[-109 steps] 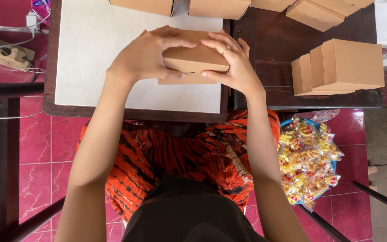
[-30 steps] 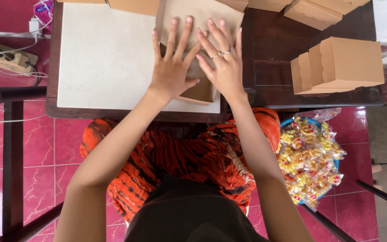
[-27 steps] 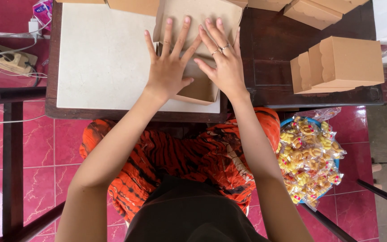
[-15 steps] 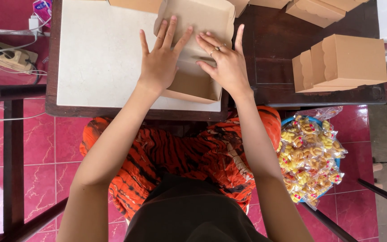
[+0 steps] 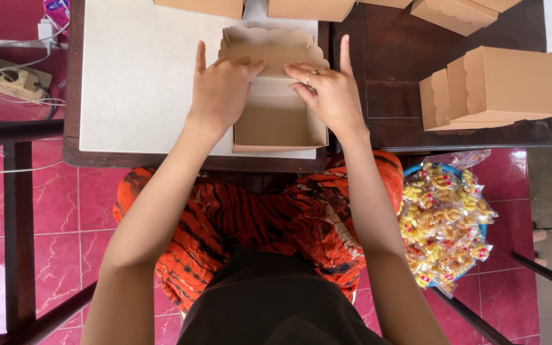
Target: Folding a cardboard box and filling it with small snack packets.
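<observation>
1. The open brown cardboard box with a scalloped lid flap [image 5: 279, 121] sits on the pale stone-topped table [image 5: 142, 83], at the table's near edge, straight ahead of the person.
2. The box's lid stands folded back on the far side of the box; the tray is open and its brown floor shows.
3. The left hand [image 5: 222, 89] rests on the box's left far corner, its fingers curled over the fold where the lid joins the tray and its index finger pointing away from the person.
4. The right hand [image 5: 327, 96] rests on the box's right far corner, its fingertips on the same fold and its index finger raised. A ring shows on one finger.
5. Grip, both hands: narrow and curled, pressing on the cardboard fold rather than wrapped around the box. The fingertips of the two hands lie near each other over the middle of the lid fold, not touching.
6. Beyond the box, closed brown cardboard boxes [image 5: 308, 9] line the table's far edge.
7. To the right of the box, two more closed brown cardboard boxes [image 5: 493, 86] stand on the dark wooden tabletop [image 5: 391, 57].
8. Right of the box and lower, by the person's knee, a blue basin of clear packets of yellow snacks [image 5: 445, 220] stands on the red tiled floor [image 5: 52, 211].
</observation>
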